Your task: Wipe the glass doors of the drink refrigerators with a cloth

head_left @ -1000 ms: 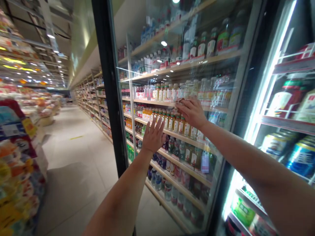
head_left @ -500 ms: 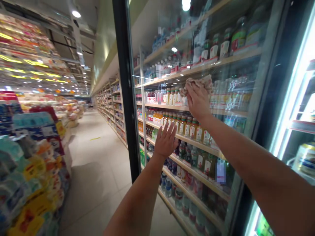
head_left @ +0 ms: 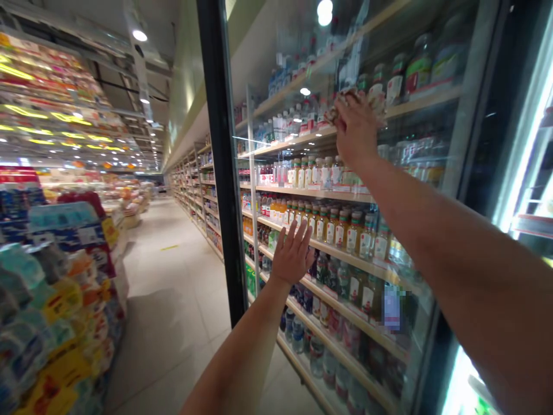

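A crumpled, pale patterned cloth [head_left: 375,106] is under my right hand [head_left: 356,129], pressed against the upper part of a glass door [head_left: 276,34]. My fingers curl over the cloth, which partly sticks out on both sides. Lower and to the left, my left hand [head_left: 294,252] lies flat on the same pane with its fingers spread and nothing in it. The door's black frame [head_left: 216,144] runs along its left side. Rows of bottles [head_left: 330,225] on shelves show in the glass.
On the right, a lit cooler interior [head_left: 529,230] shows beyond the door's dark right edge. To the left, a tiled aisle floor [head_left: 173,288] runs back past long shelves [head_left: 203,190]. Stacked packaged goods [head_left: 56,288] stand at the far left.
My right hand has moved up the glass with the cloth, from the level of the middle shelf to a higher one. My left hand has stayed nearly in place on the pane.
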`<state>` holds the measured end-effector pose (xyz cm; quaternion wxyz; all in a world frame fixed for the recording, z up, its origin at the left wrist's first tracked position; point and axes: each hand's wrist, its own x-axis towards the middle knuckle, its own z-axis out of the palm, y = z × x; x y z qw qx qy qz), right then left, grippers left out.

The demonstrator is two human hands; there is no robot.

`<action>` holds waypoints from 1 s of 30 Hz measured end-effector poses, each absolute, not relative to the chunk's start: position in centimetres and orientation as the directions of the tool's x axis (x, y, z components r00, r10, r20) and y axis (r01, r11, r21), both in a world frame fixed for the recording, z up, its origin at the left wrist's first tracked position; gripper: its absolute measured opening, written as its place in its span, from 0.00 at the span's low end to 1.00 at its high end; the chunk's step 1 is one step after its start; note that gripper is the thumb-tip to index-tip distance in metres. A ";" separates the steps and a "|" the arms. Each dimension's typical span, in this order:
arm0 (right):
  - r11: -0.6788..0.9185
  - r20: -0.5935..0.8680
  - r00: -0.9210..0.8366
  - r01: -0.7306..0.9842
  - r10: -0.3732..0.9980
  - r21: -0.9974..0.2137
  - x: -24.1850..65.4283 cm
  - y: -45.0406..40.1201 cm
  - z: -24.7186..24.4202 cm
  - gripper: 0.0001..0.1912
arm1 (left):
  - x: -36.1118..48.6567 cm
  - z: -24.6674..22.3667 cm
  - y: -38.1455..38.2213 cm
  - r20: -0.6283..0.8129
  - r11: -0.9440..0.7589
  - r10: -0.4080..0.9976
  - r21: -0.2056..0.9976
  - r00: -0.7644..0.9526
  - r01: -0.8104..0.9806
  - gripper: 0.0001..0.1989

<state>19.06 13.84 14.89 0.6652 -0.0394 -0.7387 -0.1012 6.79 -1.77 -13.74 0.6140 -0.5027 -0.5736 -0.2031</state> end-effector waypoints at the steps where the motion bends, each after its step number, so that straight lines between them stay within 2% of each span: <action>1: 0.976 0.994 -0.105 0.211 -0.037 0.059 18.8 13.3 15.6 0.24 | 6.8 -13.7 -1.8 0.909 0.413 0.326 -0.383 0.259 0.826 0.37; 4: 0.964 0.996 -0.073 0.266 0.045 -0.023 18.1 11.9 16.2 0.27 | 6.7 -13.8 -1.7 0.910 0.409 0.314 -0.388 0.272 0.826 0.37; 6: 0.958 0.998 -0.051 0.285 0.049 -0.032 17.7 11.5 15.6 0.27 | 6.6 -13.8 -1.7 0.910 0.406 0.311 -0.389 0.275 0.827 0.35; 11: 0.950 0.988 -0.130 0.290 -0.082 0.117 17.5 12.2 11.9 0.26 | 6.2 -13.7 -1.4 0.911 0.396 0.311 -0.384 0.272 0.834 0.34; 18: 0.927 0.935 -0.271 0.233 -0.228 0.293 19.0 13.0 1.9 0.24 | 5.9 -13.6 -1.2 0.915 0.371 0.290 -0.378 0.281 0.848 0.37; 21: 0.895 0.874 -0.377 0.198 -0.306 0.399 20.3 13.7 -0.1 0.23 | 6.0 -13.6 -1.1 0.918 0.374 0.282 -0.373 0.279 0.849 0.37; 23: 0.861 0.826 -0.431 0.183 -0.364 0.475 21.1 14.2 0.6 0.21 | 6.0 -13.6 -1.1 0.918 0.381 0.283 -0.374 0.278 0.846 0.37; 25: 0.845 0.825 -0.422 0.209 -0.376 0.492 21.5 14.6 2.9 0.20 | 6.0 -13.6 -1.2 0.918 0.388 0.285 -0.375 0.277 0.842 0.36; 27: 0.865 0.885 -0.339 0.278 -0.318 0.418 21.8 14.9 6.1 0.20 | 6.0 -13.6 -1.2 0.917 0.388 0.285 -0.378 0.281 0.841 0.35; 30: 0.909 0.968 -0.168 0.347 -0.185 0.233 21.7 15.4 11.1 0.20 | 5.8 -13.6 -1.3 0.915 0.388 0.289 -0.381 0.281 0.839 0.34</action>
